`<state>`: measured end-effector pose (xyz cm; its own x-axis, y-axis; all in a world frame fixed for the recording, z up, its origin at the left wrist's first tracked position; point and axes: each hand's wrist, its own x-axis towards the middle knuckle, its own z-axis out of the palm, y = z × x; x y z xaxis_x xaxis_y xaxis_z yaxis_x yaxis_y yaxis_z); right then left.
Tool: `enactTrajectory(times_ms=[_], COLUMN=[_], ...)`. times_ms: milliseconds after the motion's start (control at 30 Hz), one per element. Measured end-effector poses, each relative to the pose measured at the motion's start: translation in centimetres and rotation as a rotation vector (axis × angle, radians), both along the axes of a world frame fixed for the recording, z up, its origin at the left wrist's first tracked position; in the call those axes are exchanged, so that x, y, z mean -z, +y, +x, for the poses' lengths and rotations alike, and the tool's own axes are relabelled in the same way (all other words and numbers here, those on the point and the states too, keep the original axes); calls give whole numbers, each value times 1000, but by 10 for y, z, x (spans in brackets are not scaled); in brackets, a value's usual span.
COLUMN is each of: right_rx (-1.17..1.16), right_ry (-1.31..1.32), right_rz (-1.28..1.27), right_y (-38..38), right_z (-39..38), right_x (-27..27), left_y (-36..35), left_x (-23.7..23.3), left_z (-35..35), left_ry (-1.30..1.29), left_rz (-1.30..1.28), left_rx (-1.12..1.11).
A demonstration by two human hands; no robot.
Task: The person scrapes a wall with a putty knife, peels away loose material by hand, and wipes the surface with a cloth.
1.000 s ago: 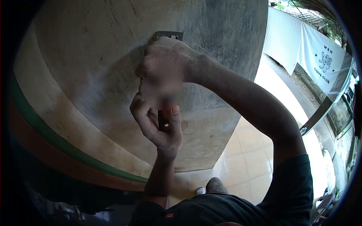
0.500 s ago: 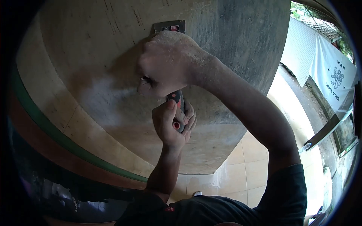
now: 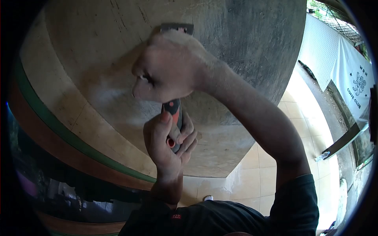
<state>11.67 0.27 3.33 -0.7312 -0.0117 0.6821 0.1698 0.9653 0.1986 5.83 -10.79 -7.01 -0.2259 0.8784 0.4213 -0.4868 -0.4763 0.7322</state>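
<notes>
Grey concrete wall (image 3: pixel 244 47) backed the red-black scraper (image 3: pixel 173 112), right hand (image 3: pixel 169 67) clenched round its upper shaft, left hand (image 3: pixel 167 143) grasping its handle end, banner (image 3: pixel 356 84) reading "COFFE CLUB" far right of it.

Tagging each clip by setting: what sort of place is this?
Probably a covered outdoor walkway beside a building being refinished. The left hand and right hand press a scraper to a bare grey cement wall, pale floor tiles lie below, and a coffee-club banner hangs outside in daylight.

White banner (image 3: pixel 346 67) — "WRN" above a crest, "COFFE CLUB" beneath; red label on the scraper (image 3: pixel 177 28) unreadable
</notes>
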Motion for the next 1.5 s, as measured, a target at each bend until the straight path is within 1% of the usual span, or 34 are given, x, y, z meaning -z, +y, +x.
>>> enactTrajectory(times_ms=[33,100,133,167,200,233,267,300,333,367,400,433,500,567,600,667,700,767,800,833,867,900,967,1000,1067,1100,1167,1233,1300,1333,1367,1400,1433,1500], right_rx=[-57,-9,28,25,102,178,176,114,49,49,20,-3,21,28,23,131,132,-31,-20,10,34,36,89,85,134,130,-15,15,38,127,219,144,145,-51], right_ry=[-7,-35,-71,-72,-84,-97,-94,-48,-10,-13,-41,-64,-72,-8,-13,-96,-99,13,20,-42,-107,-110,-76,-76,-88,-98,-17,-22,-29,-57,-79,-16,-20,62], right_rz=[-5,23,33,24,-10,-42,-46,-64,-88,-89,-44,5,-4,-52,-84,-128,-127,-72,-55,-35,-18,-11,48,41,-103,-116,-10,14,29,-3,-28,-64,-64,-152], right_y=[0,7,6,9,7,5,3,1,-1,-2,1,1,4,4,-1,-7,-6,-3,-1,0,3,8,13,7,-3,-6,-1,2,6,2,-1,-3,-4,-4], right_z=[0,-3,-6,-7,-6,-8,-7,-4,-2,-2,-2,-1,-3,-5,-3,1,2,3,3,4,3,2,-2,-2,5,6,7,8,5,5,5,8,10,11], right_x=[8,7,5,-2,-14,-18,-14,-10,-1,14,30,33,28,12,10,0,7,31,31,32,33,23,9,7,1,13,28,25,11,-6,-14,-14,-9,10], left_y=[-1,5,11,18,18,12,10,9,1,-8,-13,-12,-8,-5,3,0,1,-8,-9,-8,-8,4,22,18,16,8,-2,-3,5,16,10,5,2,-9], left_x=[8,19,9,-6,-12,-8,-8,-8,-2,10,24,27,22,4,2,10,12,26,29,31,29,23,16,17,13,16,31,24,6,0,0,-7,-10,6], left_z=[0,-1,-3,-7,-9,-8,-5,-3,-2,-1,1,2,3,-3,-6,-1,1,2,5,6,2,2,1,1,4,5,8,13,13,9,10,11,13,15], left_ry=[7,30,29,-40,-112,-113,-94,-78,-65,-69,-72,-69,-83,-172,-154,-140,-130,-110,-101,-96,-80,-82,-129,-129,-107,-107,-107,-116,-164,-170,-173,-140,-114,-122], left_rz=[3,-6,-6,-22,-53,-76,-63,-39,-42,-43,-82,-117,-103,-6,16,17,37,39,-1,-43,-35,-28,-6,-13,46,58,26,-12,-22,8,-11,-12,-13,-9], left_rx=[4,-45,-47,-17,8,1,16,37,82,82,61,46,39,139,164,174,188,207,174,139,180,182,104,99,177,204,194,189,112,125,122,137,151,180])
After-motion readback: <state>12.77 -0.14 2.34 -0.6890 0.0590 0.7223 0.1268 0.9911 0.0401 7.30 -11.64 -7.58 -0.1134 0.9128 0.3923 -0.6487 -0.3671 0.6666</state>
